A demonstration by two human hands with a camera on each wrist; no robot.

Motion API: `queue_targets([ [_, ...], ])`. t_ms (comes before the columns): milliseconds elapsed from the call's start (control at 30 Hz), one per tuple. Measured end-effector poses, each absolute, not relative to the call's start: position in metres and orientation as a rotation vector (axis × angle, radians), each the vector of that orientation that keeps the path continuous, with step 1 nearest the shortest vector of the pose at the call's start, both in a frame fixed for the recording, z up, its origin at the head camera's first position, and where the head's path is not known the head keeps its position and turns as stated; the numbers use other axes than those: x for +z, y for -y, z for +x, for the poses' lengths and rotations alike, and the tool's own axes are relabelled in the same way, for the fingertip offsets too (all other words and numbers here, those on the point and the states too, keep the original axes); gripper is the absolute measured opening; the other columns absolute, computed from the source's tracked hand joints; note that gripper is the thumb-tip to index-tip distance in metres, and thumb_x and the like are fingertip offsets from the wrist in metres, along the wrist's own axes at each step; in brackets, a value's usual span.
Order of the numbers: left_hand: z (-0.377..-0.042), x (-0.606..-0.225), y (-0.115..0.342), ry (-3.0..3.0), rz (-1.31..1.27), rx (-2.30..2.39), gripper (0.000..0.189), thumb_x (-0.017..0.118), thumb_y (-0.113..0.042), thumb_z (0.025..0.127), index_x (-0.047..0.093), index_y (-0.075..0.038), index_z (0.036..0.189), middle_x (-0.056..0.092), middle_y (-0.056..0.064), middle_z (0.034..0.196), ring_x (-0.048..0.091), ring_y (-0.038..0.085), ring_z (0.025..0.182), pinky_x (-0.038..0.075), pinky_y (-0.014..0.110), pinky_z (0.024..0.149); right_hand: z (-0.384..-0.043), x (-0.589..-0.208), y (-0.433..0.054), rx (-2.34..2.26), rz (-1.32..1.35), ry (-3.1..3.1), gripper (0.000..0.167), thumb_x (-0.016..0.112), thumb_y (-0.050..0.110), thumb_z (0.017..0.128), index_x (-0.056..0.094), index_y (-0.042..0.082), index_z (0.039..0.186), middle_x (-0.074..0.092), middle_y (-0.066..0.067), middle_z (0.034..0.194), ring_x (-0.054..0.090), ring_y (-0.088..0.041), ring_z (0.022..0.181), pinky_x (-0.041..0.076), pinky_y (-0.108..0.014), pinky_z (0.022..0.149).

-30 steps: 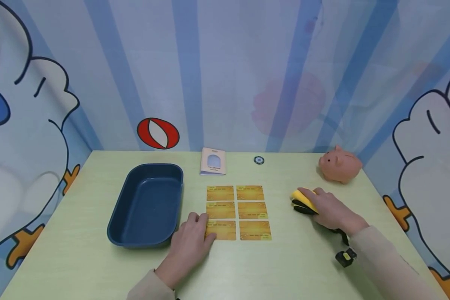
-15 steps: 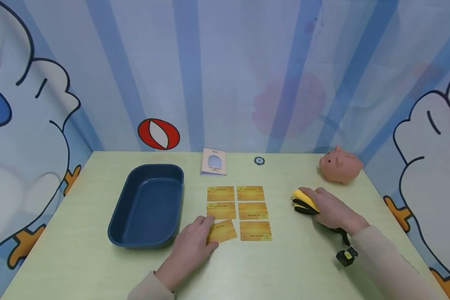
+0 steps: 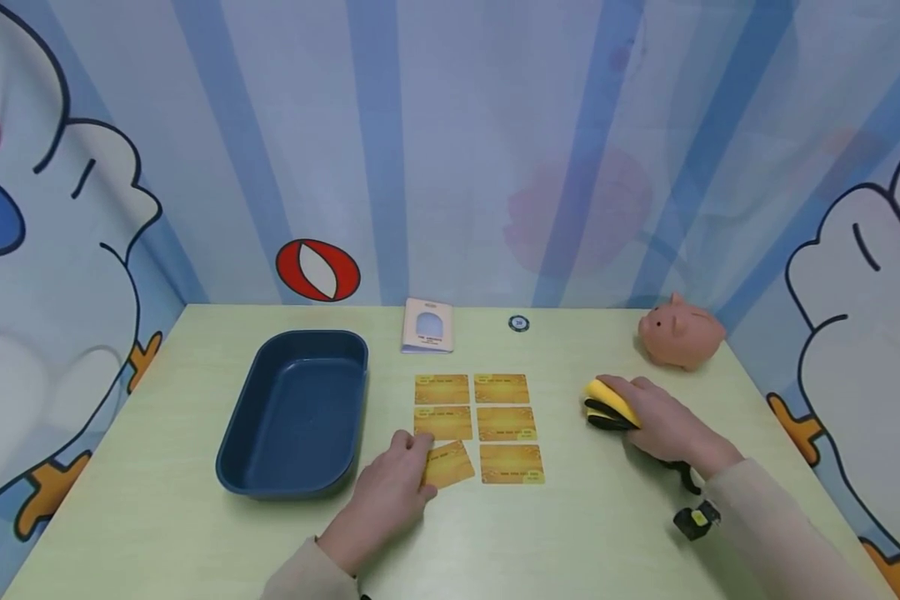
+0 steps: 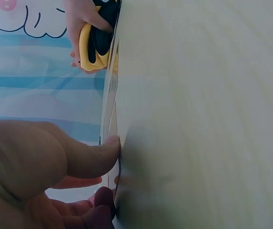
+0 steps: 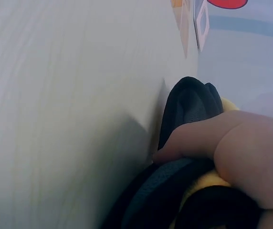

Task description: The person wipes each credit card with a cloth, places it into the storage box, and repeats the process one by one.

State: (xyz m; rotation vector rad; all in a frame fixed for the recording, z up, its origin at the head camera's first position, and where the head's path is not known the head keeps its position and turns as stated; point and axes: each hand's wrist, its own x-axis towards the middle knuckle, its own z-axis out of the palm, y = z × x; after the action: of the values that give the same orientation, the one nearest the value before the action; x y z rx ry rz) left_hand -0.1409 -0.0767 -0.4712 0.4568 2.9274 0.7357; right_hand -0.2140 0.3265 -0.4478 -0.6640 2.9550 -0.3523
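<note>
Gold bank cards (image 3: pixel 512 464) lie in two columns on the pale table. My left hand (image 3: pixel 390 483) pinches the near-left gold bank card (image 3: pixel 450 465) by its left end, thumb on the near side and fingers on the far side. That card is tilted out of line with the others. In the left wrist view, the thumb (image 4: pixel 96 155) is right at the thin card edge, low over the table. Over on the right, my right hand (image 3: pixel 667 421) grips a soft yellow-and-black fabric item (image 3: pixel 607 404). Its dark, piped folds (image 5: pixel 191 102) show around the thumb in the right wrist view.
A deep blue tray (image 3: pixel 292 425) stands left of the cards. Behind them are a pale pink booklet (image 3: pixel 427 325) and a round chip (image 3: pixel 519 323). A pink piggy bank (image 3: pixel 681 333) stands at the back right. A small black device (image 3: pixel 696 520) shows beneath the right forearm.
The near-left card has turned from straight in its row to tilted, its right end raised toward the back. My left hand has shifted slightly right. The right hand stays in place.
</note>
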Motion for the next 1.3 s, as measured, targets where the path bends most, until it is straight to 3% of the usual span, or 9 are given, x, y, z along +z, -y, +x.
queue_targets([
  [400,-0.141,-0.473,0.075,-2.947,0.424,0.763,0.055,0.089,-0.011,0.082,0.065,0.001,0.129,0.049,0.015,0.114,0.054,0.020,0.071,0.051,0.039,0.061,-0.207,-0.438,-0.315,-0.381,-0.727,-3.011,0.088,0.081,-0.008,0.081,0.041,0.006,0.158,0.062,-0.021,0.125,0.062,-0.033,0.105,0.056,-0.053,0.086],
  [833,-0.135,-0.472,0.080,-2.952,0.378,0.817,0.054,0.084,-0.014,0.085,0.063,-0.013,0.135,0.055,0.008,0.100,0.051,0.020,0.082,0.046,0.036,0.068,-0.203,-0.427,-0.299,-0.524,-0.773,-3.021,0.086,0.068,-0.012,0.083,0.039,0.009,0.161,0.061,-0.021,0.130,0.059,-0.031,0.109,0.052,-0.049,0.086],
  [1067,-0.135,-0.469,0.086,-2.885,0.390,1.059,0.056,0.082,-0.005,0.088,0.064,-0.008,0.141,0.052,0.006,0.106,0.047,0.016,0.086,0.044,0.029,0.070,-0.200,-0.420,-0.288,-0.553,-0.793,-3.021,0.087,0.069,-0.012,0.084,0.038,0.011,0.162,0.061,-0.019,0.130,0.059,-0.031,0.112,0.053,-0.051,0.090],
  [1300,-0.137,-0.456,0.089,-2.752,0.416,1.314,0.054,0.081,-0.004,0.089,0.063,-0.002,0.141,0.060,0.008,0.106,0.052,0.015,0.081,0.046,0.024,0.067,-0.201,-0.414,-0.278,-0.610,-0.865,-3.008,0.088,0.070,-0.012,0.084,0.037,0.012,0.163,0.059,-0.018,0.136,0.058,-0.033,0.119,0.053,-0.053,0.095],
])
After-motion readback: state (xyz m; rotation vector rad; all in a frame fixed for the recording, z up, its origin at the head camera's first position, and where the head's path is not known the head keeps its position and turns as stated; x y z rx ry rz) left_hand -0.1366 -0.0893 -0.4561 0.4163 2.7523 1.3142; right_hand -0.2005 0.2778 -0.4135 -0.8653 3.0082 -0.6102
